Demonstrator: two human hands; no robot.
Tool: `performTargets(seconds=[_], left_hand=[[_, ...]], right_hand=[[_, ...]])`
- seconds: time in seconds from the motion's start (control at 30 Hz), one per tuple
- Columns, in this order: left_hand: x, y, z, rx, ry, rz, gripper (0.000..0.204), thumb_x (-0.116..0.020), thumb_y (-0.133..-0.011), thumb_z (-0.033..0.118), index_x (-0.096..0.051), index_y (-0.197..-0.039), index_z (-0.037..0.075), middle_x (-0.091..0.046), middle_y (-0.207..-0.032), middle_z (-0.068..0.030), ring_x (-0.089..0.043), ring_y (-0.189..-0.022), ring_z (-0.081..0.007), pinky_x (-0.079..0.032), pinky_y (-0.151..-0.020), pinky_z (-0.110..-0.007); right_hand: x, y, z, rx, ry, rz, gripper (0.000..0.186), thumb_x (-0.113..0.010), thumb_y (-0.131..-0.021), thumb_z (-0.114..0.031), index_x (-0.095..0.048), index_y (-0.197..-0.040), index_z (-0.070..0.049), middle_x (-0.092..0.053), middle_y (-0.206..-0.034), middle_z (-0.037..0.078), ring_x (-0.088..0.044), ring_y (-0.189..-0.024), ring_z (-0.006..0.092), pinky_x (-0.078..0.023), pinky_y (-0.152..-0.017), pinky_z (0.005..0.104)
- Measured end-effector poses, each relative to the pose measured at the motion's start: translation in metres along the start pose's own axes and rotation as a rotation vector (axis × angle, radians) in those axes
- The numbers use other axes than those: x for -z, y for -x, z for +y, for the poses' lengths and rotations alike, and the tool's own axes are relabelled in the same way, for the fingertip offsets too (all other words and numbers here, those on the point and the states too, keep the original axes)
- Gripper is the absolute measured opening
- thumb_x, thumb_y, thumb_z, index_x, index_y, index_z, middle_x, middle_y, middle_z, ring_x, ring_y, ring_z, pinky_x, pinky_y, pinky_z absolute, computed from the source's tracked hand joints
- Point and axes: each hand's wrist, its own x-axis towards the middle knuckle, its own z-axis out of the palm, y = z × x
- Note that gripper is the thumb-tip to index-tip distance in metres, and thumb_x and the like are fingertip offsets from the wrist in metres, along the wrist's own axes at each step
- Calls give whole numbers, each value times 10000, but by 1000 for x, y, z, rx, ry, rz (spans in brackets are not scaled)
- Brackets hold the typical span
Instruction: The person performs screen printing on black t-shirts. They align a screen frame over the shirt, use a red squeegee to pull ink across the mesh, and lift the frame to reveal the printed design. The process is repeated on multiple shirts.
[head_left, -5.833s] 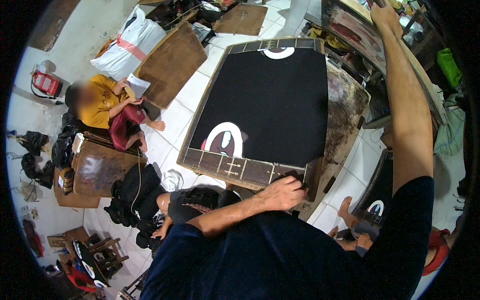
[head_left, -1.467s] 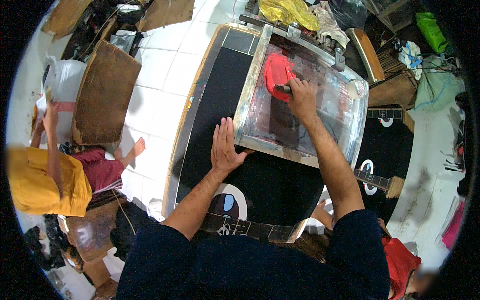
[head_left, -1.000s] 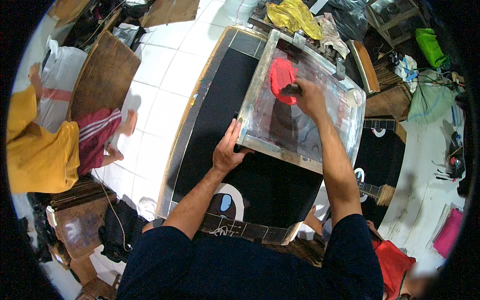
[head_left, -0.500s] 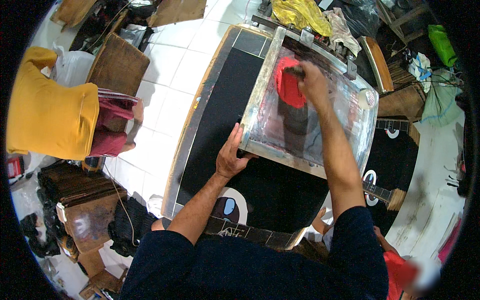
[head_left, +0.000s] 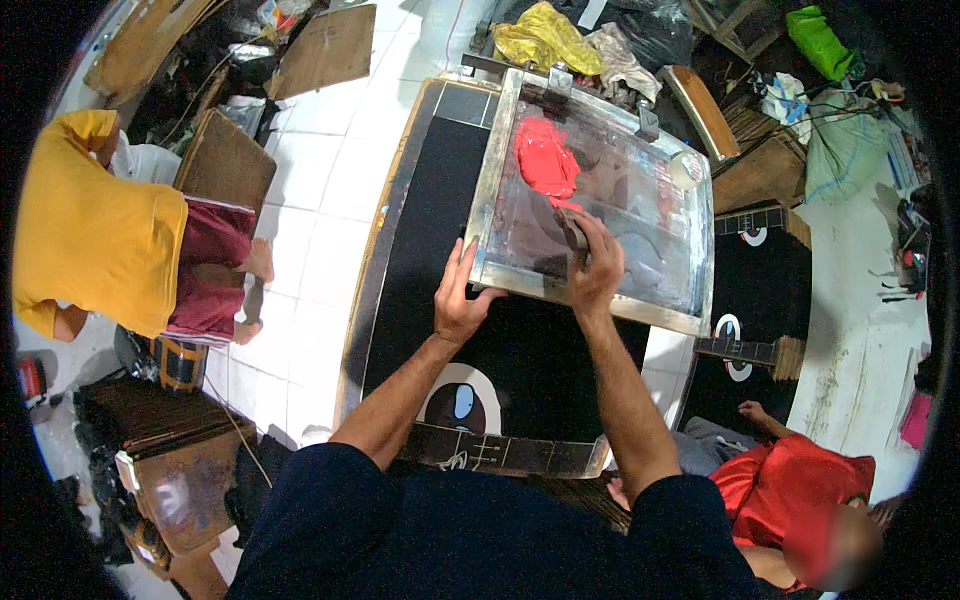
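Observation:
A screen-printing frame (head_left: 655,316) with pale wooden sides lies tilted over a long black printed panel (head_left: 540,370). Thick red ink (head_left: 546,158) is heaped on the far left of its mesh, with a thin smear nearer me. My right hand (head_left: 597,262) is closed round a dark squeegee (head_left: 574,236), low on the mesh by the frame's near side. At the near left corner, my left hand (head_left: 462,300) grips the frame, fingers along the left side and thumb against the near edge. On the panel, close to my body, is a cartoon eye print (head_left: 462,402).
A tape roll (head_left: 686,170) sits on the frame's right side. Metal hinge clamps (head_left: 648,122) and rags (head_left: 548,38) are behind it. A person in yellow (head_left: 105,225) is at the left, one in red (head_left: 790,490) at the lower right. More black panels (head_left: 765,285) lie right.
My right hand has drawn the squeegee from the far red ink toward the frame's near side. My left hand stays at the corner. The person in red shows more, and my view has shifted.

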Motion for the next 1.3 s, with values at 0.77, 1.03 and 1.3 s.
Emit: performTargets(seconds=[0.77, 1.03, 1.3], left_hand=[[224, 319, -215, 1191, -242, -513, 528, -618, -938, 554, -796, -1078, 78, -777, -1023, -186, -749, -1006, -345, -567, -926, -438], [201, 412, -178, 880, -20, 45, 396, -688, -991, 409, -796, -1069, 36, -781, -998, -158, -747, -982, -311, -582, -850, -422], [202, 401, -181, 563, -819, -236, 337, -629, -993, 220, -654, -1301, 86, -700, -1077, -101, -673, -992, -293, -534, -826, -432]], right_hand=[[138, -310, -52, 4, 242, 213, 319, -713, -940, -251, -707, -1249, -170, -776, -1117, 97, -737, -1025, 279, -534, -890, 378], [144, -336, -38, -68, 377, 212, 437, -728, -930, -358, -700, -1292, -117, -757, -1195, 109, -710, -1091, 281, -511, -952, 392], [146, -341, -28, -12, 352, 203, 418, -731, -938, -361, -705, -1257, -92, -767, -1121, 92, -712, -1034, 258, -506, -943, 367]])
